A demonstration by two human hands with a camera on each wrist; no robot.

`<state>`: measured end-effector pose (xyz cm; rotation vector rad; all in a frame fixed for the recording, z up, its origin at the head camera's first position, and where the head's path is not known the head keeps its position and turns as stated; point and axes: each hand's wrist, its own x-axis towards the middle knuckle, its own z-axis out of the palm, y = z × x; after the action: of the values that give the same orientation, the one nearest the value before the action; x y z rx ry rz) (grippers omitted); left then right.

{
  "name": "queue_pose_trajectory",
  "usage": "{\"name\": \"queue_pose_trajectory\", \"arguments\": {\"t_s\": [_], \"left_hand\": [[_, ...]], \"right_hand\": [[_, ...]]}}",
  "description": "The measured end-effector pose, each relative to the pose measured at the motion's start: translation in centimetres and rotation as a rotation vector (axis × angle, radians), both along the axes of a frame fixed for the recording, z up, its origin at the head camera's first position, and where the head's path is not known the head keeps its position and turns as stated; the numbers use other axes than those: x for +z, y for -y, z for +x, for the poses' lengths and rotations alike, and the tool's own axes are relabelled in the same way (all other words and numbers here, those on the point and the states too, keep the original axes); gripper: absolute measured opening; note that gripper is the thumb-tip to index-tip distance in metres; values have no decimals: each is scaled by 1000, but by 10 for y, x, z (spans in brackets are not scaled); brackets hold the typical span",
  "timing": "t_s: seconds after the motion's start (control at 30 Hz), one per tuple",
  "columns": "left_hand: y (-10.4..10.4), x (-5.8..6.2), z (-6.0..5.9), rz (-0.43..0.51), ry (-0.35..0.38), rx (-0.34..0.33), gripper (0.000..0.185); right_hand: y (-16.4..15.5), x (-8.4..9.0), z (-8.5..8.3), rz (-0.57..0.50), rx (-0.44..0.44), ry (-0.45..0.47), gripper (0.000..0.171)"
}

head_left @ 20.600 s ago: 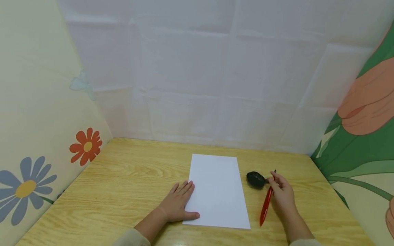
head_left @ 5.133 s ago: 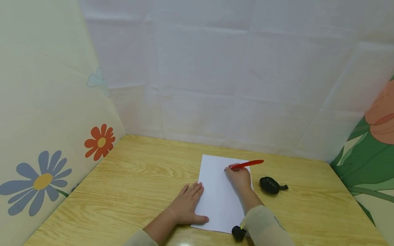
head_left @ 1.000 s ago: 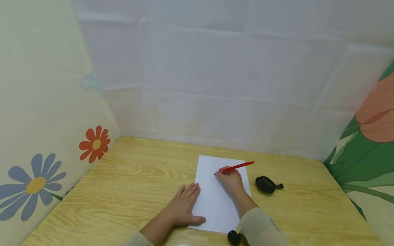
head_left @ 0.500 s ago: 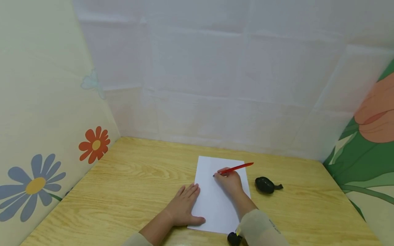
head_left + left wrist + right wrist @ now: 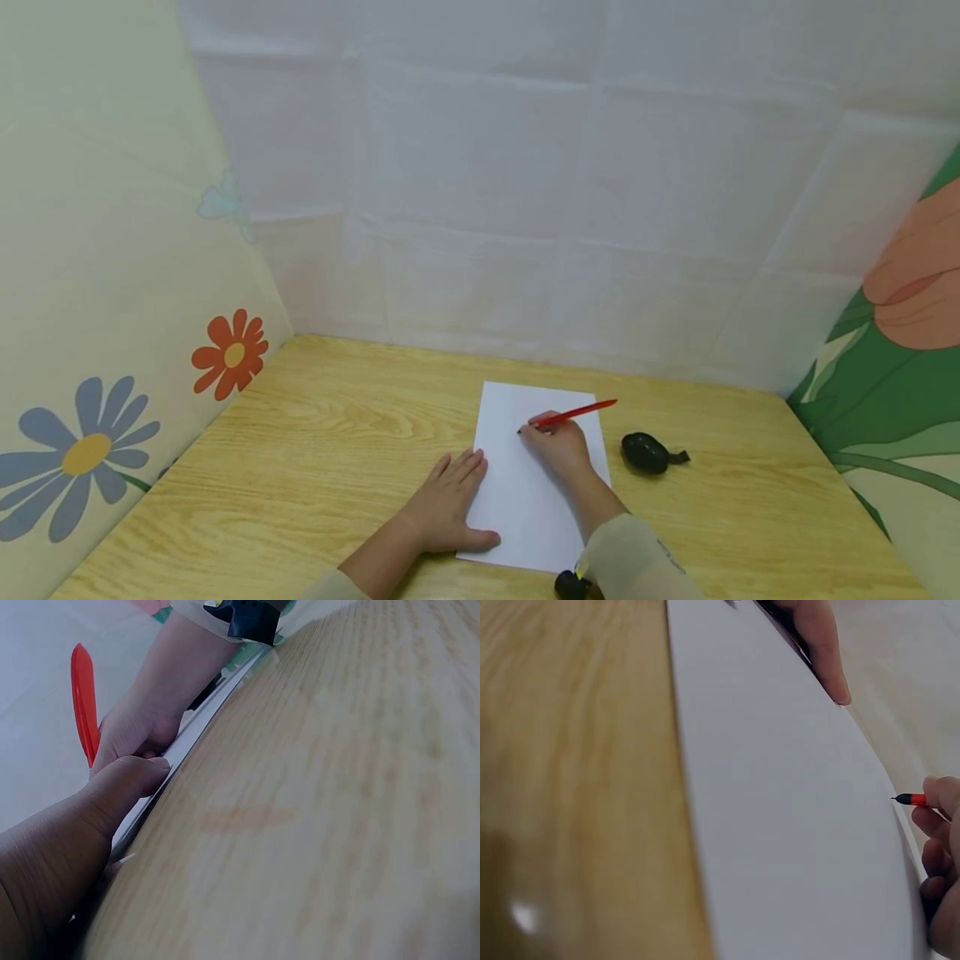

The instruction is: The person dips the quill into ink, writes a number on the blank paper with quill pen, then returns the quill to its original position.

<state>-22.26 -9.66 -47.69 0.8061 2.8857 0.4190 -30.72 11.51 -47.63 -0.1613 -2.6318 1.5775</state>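
A white sheet of paper (image 5: 525,492) lies on the wooden table (image 5: 315,450). My right hand (image 5: 558,443) grips a red pen (image 5: 573,412), its tip down on the sheet's upper middle. My left hand (image 5: 446,504) lies flat on the table, fingers straight, pressing the sheet's left edge, thumb on its near corner. In the right wrist view the pen tip (image 5: 904,799) meets the paper (image 5: 795,825). The left wrist view shows my left thumb (image 5: 124,784) on the sheet's edge and the red pen (image 5: 84,697) behind it.
A black oval object (image 5: 647,452) with a short tail lies on the table right of the paper. Flower-printed panels (image 5: 90,333) wall in the left and right sides, and a white one closes the back. A small black device (image 5: 570,583) sits by my right sleeve.
Over the last second my right hand has drawn the pen tip slightly left and nearer across the sheet. The left hand stays put.
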Motion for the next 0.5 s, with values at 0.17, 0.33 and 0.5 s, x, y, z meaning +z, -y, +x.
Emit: {"name": "queue_pose_trajectory", "arguments": {"t_s": [0.17,0.33,0.5], "left_hand": [[0,0,0,5,3,-3,108],[-1,2,1,5,7,0,108],[-1,3,2,6,11,1,108]], "right_hand": [[-1,0,1,-18,2,16,15],[0,0,2,-16,5,5,15],[1,-1,2,-23,9,-3,13]]}}
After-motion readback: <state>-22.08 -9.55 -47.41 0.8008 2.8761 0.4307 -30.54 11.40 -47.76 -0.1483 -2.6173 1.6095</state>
